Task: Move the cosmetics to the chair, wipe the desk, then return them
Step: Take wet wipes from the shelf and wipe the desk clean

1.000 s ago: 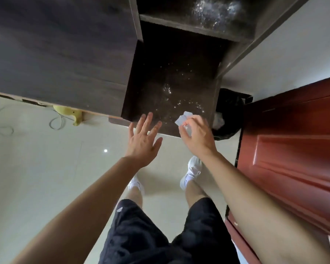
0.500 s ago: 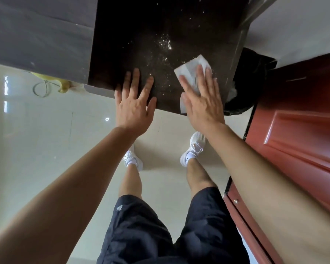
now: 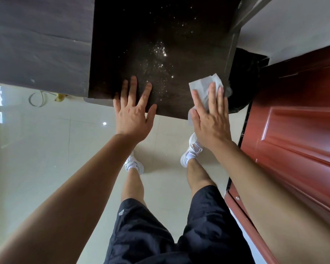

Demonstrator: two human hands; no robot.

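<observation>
Bare arms; black shorts [image 3: 160,235], small logo; white sneakers [image 3: 191,149], white socks.

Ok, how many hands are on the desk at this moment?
2. The left hand lies spread over the front edge of the desk, holding nothing. The right hand presses a white wipe flat near the front right corner. Neither is hidden.

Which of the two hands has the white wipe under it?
The right hand, pressing the wipe flat at the front edge of the desk; the left hand is spread over bare desk, nothing under it.
</observation>
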